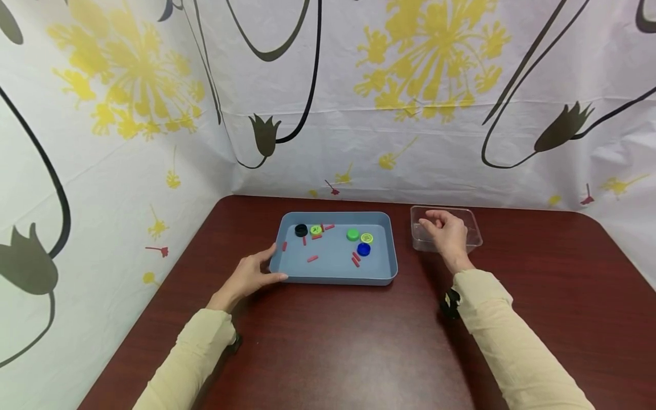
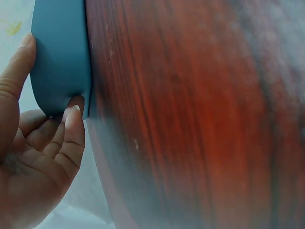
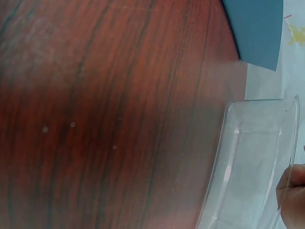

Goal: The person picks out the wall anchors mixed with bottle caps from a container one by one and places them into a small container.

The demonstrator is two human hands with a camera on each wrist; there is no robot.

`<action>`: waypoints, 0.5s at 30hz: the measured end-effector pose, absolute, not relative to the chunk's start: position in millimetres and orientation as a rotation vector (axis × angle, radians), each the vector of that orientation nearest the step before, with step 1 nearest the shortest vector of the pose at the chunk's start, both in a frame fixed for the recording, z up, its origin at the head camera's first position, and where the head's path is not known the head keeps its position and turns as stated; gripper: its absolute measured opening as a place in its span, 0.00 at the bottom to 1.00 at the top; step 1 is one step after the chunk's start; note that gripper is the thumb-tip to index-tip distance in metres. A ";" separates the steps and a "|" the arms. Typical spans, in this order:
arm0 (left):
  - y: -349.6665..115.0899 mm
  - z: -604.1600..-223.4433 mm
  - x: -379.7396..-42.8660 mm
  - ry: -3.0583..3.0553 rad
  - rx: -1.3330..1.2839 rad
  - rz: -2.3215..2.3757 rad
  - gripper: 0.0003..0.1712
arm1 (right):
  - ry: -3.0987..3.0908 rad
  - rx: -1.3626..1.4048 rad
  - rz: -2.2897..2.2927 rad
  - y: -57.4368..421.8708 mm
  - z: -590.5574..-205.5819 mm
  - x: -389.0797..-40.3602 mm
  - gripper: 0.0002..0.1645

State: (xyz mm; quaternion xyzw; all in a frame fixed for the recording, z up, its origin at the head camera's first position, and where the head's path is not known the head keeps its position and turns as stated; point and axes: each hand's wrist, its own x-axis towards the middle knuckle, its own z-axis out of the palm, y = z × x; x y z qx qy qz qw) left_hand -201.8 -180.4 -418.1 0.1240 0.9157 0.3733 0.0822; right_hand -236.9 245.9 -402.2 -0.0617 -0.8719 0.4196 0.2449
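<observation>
My left hand (image 1: 250,273) holds the near left corner of a blue-grey tray (image 1: 328,275); in the left wrist view the thumb lies on the tray wall (image 2: 62,57) and the fingers bend round its corner. On the tray lie a black cap (image 1: 301,230), a green cap (image 1: 352,234), a blue cap (image 1: 363,249), two yellow-green discs (image 1: 315,230) and several small red sticks (image 1: 312,259). Over a clear plastic container (image 1: 474,236) hangs my right hand (image 1: 448,234), thumb and fingers apart, nothing visible between them. Most of this hand is outside the right wrist view.
Tray and container stand side by side on the dark red-brown table (image 1: 333,341), toward its back edge. A white flower-patterned sheet (image 1: 318,154) hangs behind the table and along its left side. Dark straps circle both wrists by the sleeves (image 1: 492,302).
</observation>
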 end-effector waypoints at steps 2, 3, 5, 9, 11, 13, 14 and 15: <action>-180.2 -418.7 -202.4 2.729 0.362 1.122 0.54 | -2.377 -0.175 1.154 246.1 -401.7 -236.7 0.14; -180.3 -419.1 -202.7 2.728 0.359 1.124 0.54 | -2.378 -0.179 1.157 246.3 -401.4 -236.5 0.14; -180.5 -419.8 -203.2 2.726 0.358 1.126 0.54 | -2.381 -0.186 1.165 246.1 -400.2 -235.6 0.14; -180.6 -420.9 -203.9 2.729 0.357 1.124 0.54 | -2.392 -0.163 1.194 243.0 -396.6 -233.7 0.15; -180.6 -420.9 -204.1 2.729 0.354 1.121 0.54 | -2.396 -0.116 1.229 238.8 -393.9 -233.1 0.15; -180.6 -420.3 -204.2 2.727 0.342 1.125 0.54 | -2.395 -0.049 1.286 233.1 -391.4 -233.5 0.14; -180.5 -419.9 -204.1 2.726 0.339 1.124 0.54 | -2.396 -0.008 1.312 229.8 -390.1 -233.6 0.14; -180.6 -419.5 -204.1 2.725 0.338 1.122 0.54 | -2.405 0.024 1.345 226.4 -389.4 -234.2 0.13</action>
